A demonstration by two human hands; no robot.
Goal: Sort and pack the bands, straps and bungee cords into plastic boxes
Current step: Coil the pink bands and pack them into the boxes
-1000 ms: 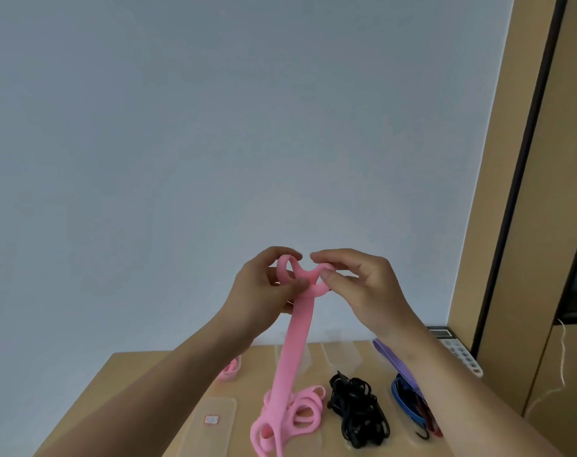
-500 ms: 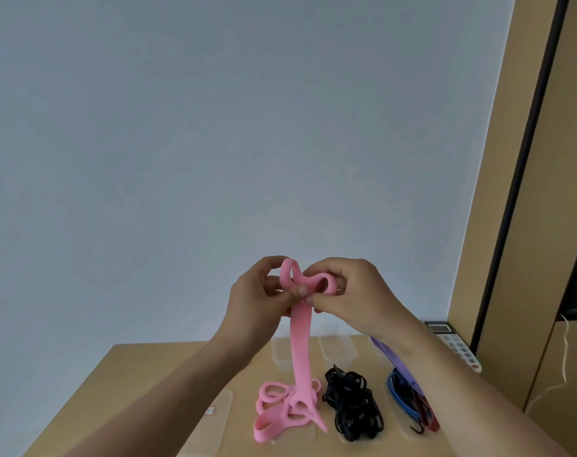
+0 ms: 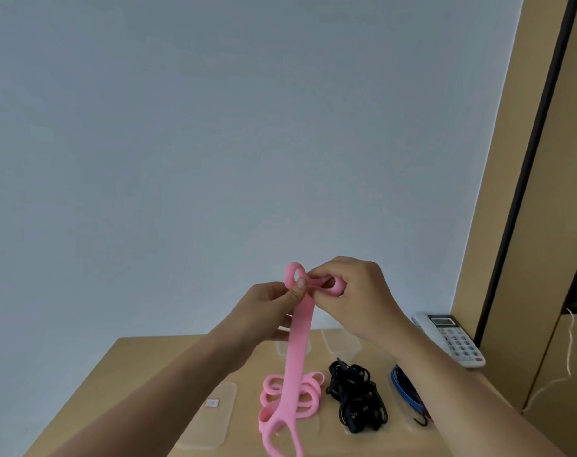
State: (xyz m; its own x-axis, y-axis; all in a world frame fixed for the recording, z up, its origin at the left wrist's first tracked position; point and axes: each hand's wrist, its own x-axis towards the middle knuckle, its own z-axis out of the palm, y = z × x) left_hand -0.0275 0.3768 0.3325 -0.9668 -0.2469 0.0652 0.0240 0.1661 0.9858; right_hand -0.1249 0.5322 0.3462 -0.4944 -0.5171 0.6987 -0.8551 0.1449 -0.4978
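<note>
Pink band (image 3: 298,328): soft, light, floppy. Left hand (image 3: 264,310) and right hand (image 3: 353,291) both pinch its top loops; I'd grip there, above the desk (image 3: 142,374).

Matt, rubbery-looking pink band (image 3: 301,328), smooth all over. Black straps (image 3: 358,395) woven, cloth-like and dull. Clear plastic lid (image 3: 211,420), slightly frosted. Light wood-look table (image 3: 142,367), smooth satin finish. White plastic phone (image 3: 453,338), a bit glossy.

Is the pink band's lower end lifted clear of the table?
No, the pink band hangs from both hands with its lower loops resting on the table.
</note>
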